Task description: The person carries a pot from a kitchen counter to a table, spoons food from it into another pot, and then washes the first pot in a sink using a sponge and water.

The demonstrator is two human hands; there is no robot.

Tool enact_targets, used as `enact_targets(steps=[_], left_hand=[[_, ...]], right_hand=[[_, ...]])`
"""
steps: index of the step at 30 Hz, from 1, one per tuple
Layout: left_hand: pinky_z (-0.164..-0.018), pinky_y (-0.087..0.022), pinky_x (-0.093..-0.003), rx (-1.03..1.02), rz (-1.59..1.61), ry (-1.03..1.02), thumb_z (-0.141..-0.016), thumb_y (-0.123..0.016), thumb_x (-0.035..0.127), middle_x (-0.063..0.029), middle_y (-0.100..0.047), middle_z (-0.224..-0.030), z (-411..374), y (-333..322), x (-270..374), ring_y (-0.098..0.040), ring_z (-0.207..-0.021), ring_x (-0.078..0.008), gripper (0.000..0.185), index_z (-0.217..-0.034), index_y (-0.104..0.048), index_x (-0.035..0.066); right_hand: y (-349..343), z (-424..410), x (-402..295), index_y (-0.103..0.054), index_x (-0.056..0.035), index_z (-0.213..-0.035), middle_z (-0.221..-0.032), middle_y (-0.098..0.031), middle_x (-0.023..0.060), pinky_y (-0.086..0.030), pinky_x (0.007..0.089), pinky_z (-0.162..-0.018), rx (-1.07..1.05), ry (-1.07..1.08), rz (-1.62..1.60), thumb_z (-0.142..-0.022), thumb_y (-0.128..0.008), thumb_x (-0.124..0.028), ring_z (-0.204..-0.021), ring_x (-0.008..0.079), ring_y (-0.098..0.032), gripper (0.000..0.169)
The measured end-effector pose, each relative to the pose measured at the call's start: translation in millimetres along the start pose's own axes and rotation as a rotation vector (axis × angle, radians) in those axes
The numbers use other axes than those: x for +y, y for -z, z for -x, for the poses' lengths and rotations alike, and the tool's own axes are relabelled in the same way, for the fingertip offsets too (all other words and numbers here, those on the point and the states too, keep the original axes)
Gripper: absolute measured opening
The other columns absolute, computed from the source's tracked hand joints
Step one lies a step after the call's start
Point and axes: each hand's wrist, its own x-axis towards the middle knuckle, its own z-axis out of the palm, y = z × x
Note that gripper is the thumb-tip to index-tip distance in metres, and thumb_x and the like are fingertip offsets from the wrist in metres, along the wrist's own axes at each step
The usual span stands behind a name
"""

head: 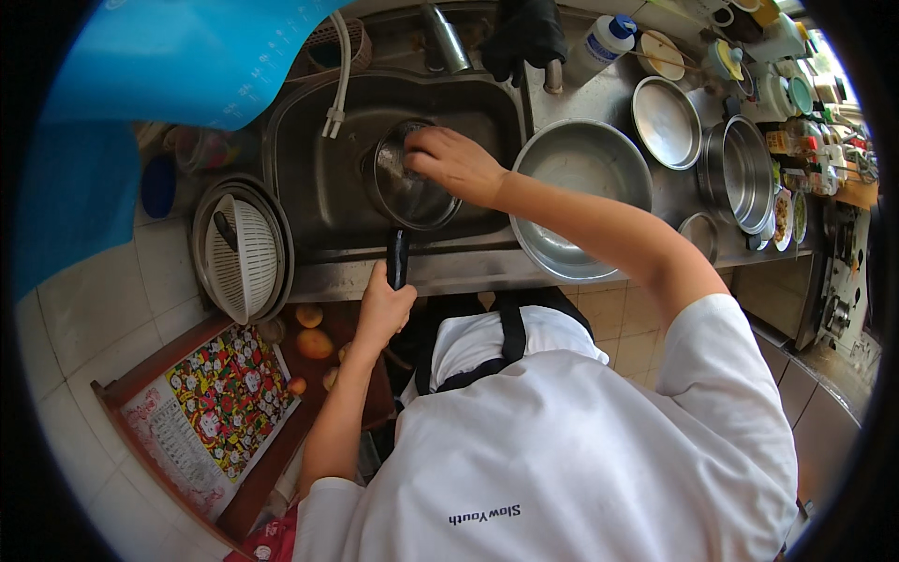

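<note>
A metal pan point(421, 219) is held over the sink basin point(309, 190), its long black handle point(397, 253) pointing toward my body. Around that handle my left hand point(386, 302) is closed, just in front of the sink's front edge. My right hand point(453, 165) reaches inside the pan with its fingers bent around a greyish scrubber point(413, 173), which looks like steel wool. The fingers hide most of the scrubber, and it presses near the pan's inner wall. The inside of the pan looks dark and wet.
A large metal basin point(576, 246) stands right of the sink, under my right forearm. Farther right are a shallow metal pan point(666, 123) and a deep pot point(748, 175). A white colander point(242, 270) rests in nested bowls at left. A white hose point(344, 70) hangs over the sink.
</note>
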Motion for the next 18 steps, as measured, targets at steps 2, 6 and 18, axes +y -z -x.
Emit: enact_targets(steps=[2,6,18], left_hand=[[-0.029,-0.027,-0.0258,-0.022,0.008,-0.016,-0.077,-0.051,0.002,-0.0006,-0.042,-0.051,0.9,-0.7,2.1,-0.036,-0.033,-0.0085,0.02,-0.092,-0.038,0.005],[-0.03,-0.028,-0.0254,0.005,0.005,-0.023,-0.077,-0.051,0.001,-0.0003,-0.042,-0.052,-5.1,-0.2,10.8,-0.036,-0.034,-0.0084,0.02,-0.092,-0.039,0.005],[-0.031,-0.029,-0.025,-0.209,0.283,0.069,-0.079,-0.05,0.0,-0.0008,-0.039,-0.054,1.8,-7.1,10.1,-0.035,-0.034,-0.0097,0.019,-0.093,-0.038,0.006]], right_hand=[[-10.0,14.0,19.4,-0.06,-0.01,-0.101,-0.107,-0.056,0.0099,-0.032,0.0383,-0.105,-0.19,0.013,0.221,-0.076,-0.057,-0.01,-0.11,0.0263,-0.051,0.025],[-25.2,19.4,1.0,-0.064,-0.0161,-0.102,-0.101,-0.06,0.0074,-0.022,0.0379,-0.112,-0.467,-0.255,0.201,-0.079,-0.058,-0.015,-0.11,0.0242,-0.052,0.024],[-51.2,-15.4,-31.9,-0.054,-0.0083,-0.108,-0.106,-0.057,0.0091,-0.042,0.0324,-0.086,-0.095,-0.758,-1.042,-0.079,-0.069,-0.012,-0.099,0.0211,-0.053,0.032]])
